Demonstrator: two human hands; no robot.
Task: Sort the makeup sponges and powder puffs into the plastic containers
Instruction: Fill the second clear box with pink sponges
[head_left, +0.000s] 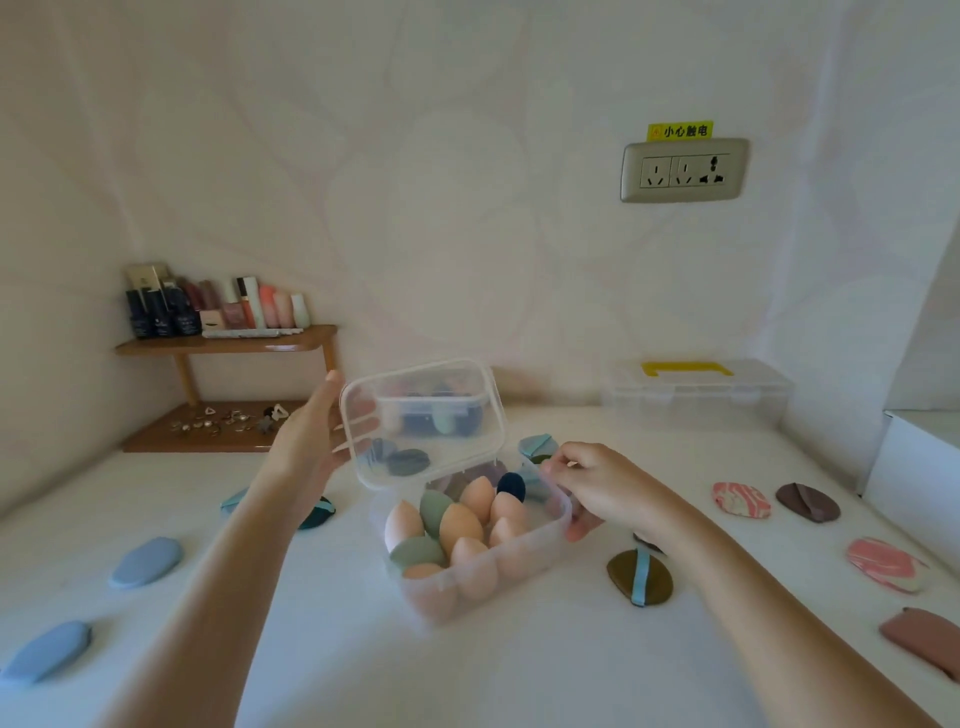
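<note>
- Two hands flank the sponge container (522, 558); our right hand (589, 488) curls round its right rim.
- Our left hand (311, 441), fingers flat, props the raised lid (418, 382).

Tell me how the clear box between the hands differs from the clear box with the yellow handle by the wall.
The near box is open, its lid raised against the left hand; the yellow-handled box is shut. The near box is full of egg-shaped sponges; the yellow-handled box's contents I cannot make out. The right hand grips the near box; the yellow-handled box stands untouched. Both are clear plastic.
</note>
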